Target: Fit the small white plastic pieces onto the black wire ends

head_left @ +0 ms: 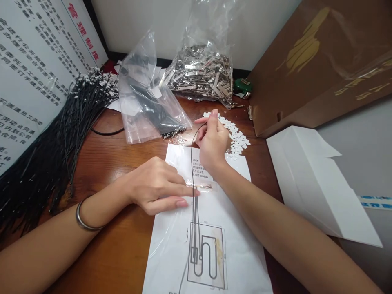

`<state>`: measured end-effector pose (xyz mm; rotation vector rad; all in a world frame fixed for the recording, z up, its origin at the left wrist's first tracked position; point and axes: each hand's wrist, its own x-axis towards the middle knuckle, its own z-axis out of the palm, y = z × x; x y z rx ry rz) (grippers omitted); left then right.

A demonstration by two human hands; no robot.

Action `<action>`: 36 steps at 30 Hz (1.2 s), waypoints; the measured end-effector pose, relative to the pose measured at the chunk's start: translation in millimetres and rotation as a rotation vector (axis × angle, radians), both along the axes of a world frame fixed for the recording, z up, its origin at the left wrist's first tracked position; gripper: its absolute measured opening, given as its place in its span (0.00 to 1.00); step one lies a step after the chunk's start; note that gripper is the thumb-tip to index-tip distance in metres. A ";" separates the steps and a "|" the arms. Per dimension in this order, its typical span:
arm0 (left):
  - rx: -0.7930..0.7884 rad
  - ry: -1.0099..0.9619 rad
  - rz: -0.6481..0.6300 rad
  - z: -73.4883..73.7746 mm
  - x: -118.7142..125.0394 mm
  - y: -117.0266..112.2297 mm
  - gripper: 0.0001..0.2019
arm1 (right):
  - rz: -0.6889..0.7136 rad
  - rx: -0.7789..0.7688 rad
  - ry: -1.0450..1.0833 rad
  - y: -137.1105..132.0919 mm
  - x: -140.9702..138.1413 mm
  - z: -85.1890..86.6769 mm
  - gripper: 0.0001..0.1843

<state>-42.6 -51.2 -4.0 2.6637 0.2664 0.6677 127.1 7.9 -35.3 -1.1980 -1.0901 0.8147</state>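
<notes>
My right hand pinches one end of the black wire between thumb and fingers; my left hand, loosely open, points its index finger at the wire, over the printed sheet

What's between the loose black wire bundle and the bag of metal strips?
A clear plastic bag with dark contents; white paper and part of a black cable also show there. Head view.

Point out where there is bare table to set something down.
Bare wood: between left forearm and sheet, and between black wires and left hand. Crowded: the back, with black-filled bag and metal-filled bag, and beside right hand, where white bits lie.
</notes>
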 end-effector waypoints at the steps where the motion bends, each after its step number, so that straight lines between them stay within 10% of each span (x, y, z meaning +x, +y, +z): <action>1: 0.021 -0.021 0.052 -2.0 -0.3 0.3 0.17 | 0.056 -0.006 -0.002 -2.4 -0.7 2.0 0.40; 10: -0.115 -0.234 0.829 -3.5 6.8 5.5 0.11 | 0.560 0.042 -0.027 -21.9 -6.1 6.1 0.30; 20: -0.234 -0.259 0.730 -4.1 4.0 6.5 0.13 | 0.513 0.002 0.157 -18.9 -5.2 7.2 0.18; 36: -0.914 -0.323 0.601 -0.6 3.7 11.6 0.13 | 0.673 -0.104 0.376 -8.9 3.8 4.1 0.11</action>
